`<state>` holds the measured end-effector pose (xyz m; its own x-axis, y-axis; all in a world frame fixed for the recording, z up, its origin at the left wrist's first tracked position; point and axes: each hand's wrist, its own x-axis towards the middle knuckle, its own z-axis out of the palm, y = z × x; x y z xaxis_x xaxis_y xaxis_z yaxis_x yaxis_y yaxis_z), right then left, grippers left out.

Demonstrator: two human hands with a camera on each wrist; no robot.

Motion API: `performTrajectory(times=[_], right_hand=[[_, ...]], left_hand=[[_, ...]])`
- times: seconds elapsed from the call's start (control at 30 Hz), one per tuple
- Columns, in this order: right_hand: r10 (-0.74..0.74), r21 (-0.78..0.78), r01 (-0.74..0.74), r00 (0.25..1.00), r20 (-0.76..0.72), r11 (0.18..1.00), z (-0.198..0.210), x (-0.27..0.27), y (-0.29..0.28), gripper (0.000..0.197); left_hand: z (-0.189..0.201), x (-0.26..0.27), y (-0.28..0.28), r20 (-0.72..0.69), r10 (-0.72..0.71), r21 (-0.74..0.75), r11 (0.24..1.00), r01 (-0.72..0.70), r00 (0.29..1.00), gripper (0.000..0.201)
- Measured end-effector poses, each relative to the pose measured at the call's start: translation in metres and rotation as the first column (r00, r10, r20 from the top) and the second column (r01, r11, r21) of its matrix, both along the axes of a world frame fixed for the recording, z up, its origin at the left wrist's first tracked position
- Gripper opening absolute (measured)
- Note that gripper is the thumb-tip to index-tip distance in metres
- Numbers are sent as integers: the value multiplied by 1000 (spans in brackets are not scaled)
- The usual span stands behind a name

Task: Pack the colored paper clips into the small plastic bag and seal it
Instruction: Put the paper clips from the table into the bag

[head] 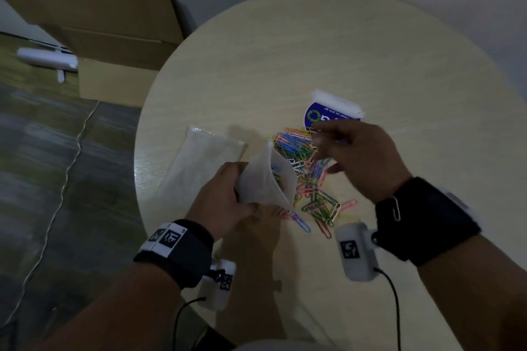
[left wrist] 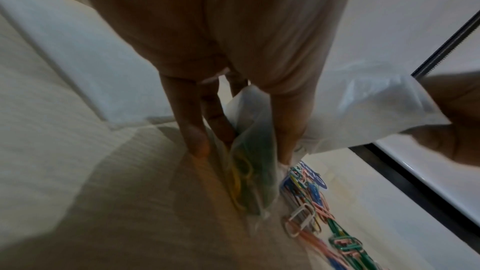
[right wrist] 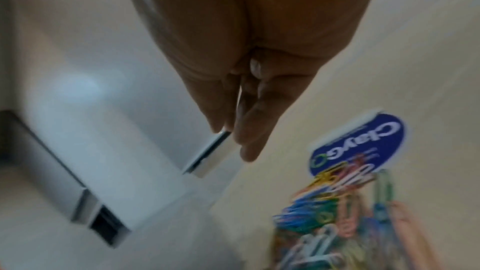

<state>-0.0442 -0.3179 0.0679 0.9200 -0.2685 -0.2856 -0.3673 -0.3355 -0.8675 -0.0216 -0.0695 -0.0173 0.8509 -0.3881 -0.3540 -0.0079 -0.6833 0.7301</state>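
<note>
A pile of colored paper clips (head: 309, 177) lies in the middle of the round wooden table (head: 313, 51). My left hand (head: 228, 199) grips a small clear plastic bag (head: 265, 179) just left of the pile, mouth held open toward it. The left wrist view shows yellow and green clips inside the bag (left wrist: 246, 171), my fingers (left wrist: 194, 130) behind it and more clips (left wrist: 319, 219) on the table beside it. My right hand (head: 328, 151) hovers over the pile with fingers loosely extended; I see nothing held in it. In the blurred right wrist view my right hand (right wrist: 241, 130) points down beside the clips (right wrist: 332, 206).
A flat pack of clear bags (head: 199, 157) lies left of the held bag. A white packet with a blue label (head: 328, 114) (right wrist: 358, 145) sits behind the pile. One silver clip (head: 395, 208) clings to my right wristband. A cardboard box (head: 99, 23) stands beyond the table's left edge.
</note>
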Motion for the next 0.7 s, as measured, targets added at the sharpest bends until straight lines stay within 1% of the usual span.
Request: performTrajectory(times=[0.03, 0.07, 0.1, 0.13, 0.2, 0.23, 0.3, 0.33, 0.37, 0.47, 0.5, 0.53, 0.57, 0.6, 0.63, 0.67, 0.7], right_hand=[[-7, -144, 5, 1000, -14, 990, -14, 5, -12, 24], [23, -313, -44, 997, -70, 949, -26, 10, -21, 31], [61, -438, -112, 990, -129, 892, -39, 16, -27, 42], [110, -491, -186, 977, -180, 851, -50, 22, -29, 51], [223, -508, -322, 943, -247, 799, -71, 35, -25, 59], [278, -530, -389, 919, -279, 754, -80, 40, -22, 58], [355, -589, -491, 871, -339, 642, -89, 43, -14, 49], [362, -610, -504, 864, -351, 611, -88, 42, -12, 44], [369, -626, -499, 866, -337, 599, -86, 38, -10, 40], [433, -675, -499, 855, -285, 543, -77, 18, -12, 33], [435, -691, -470, 867, -244, 549, -76, 11, -15, 32], [390, -690, -404, 901, -189, 600, -74, 6, -20, 33], [309, -665, -315, 942, -132, 677, -74, 4, -26, 38], [211, -627, -241, 970, -124, 741, -76, 6, -32, 47], [140, -595, -217, 975, -174, 774, -78, 9, -36, 60], [125, -596, -257, 959, -254, 761, -80, 14, -38, 75], [151, -611, -331, 933, -328, 719, -81, 18, -38, 87]], left_hand=[[0, 0, 0, -2, -1, 4, 1000, 1, 1000, 74], [-1, -1, 1, -6, -1, 12, 1000, 2, 1000, 74], [-1, 0, 2, -7, -3, 15, 1000, 3, 1000, 73], [-3, -1, 2, -7, -4, 16, 1000, 4, 1000, 73], [-3, 0, 3, -4, -4, 15, 1000, 4, 1000, 73], [-3, 0, 3, 5, -7, 19, 1000, 7, 1000, 72], [-2, 1, 3, 22, -19, 29, 999, 18, 1000, 71], [-2, 1, 2, 23, -26, 34, 999, 25, 999, 71], [-2, 1, 2, 23, -29, 38, 999, 28, 999, 71], [-4, 0, 3, 8, -17, 29, 999, 17, 1000, 73], [-5, 0, 4, 3, -12, 21, 1000, 12, 1000, 73], [-7, 0, 4, 1, -12, 14, 1000, 12, 1000, 73], [-8, 0, 5, 2, -14, 13, 1000, 14, 1000, 73], [-8, 0, 5, 6, -15, 12, 1000, 15, 1000, 73], [-9, 0, 5, 5, -12, 12, 1000, 12, 1000, 73], [-8, 1, 5, 3, -10, 13, 1000, 10, 1000, 72], [-8, 1, 4, 1, -10, 17, 1000, 10, 1000, 71]])
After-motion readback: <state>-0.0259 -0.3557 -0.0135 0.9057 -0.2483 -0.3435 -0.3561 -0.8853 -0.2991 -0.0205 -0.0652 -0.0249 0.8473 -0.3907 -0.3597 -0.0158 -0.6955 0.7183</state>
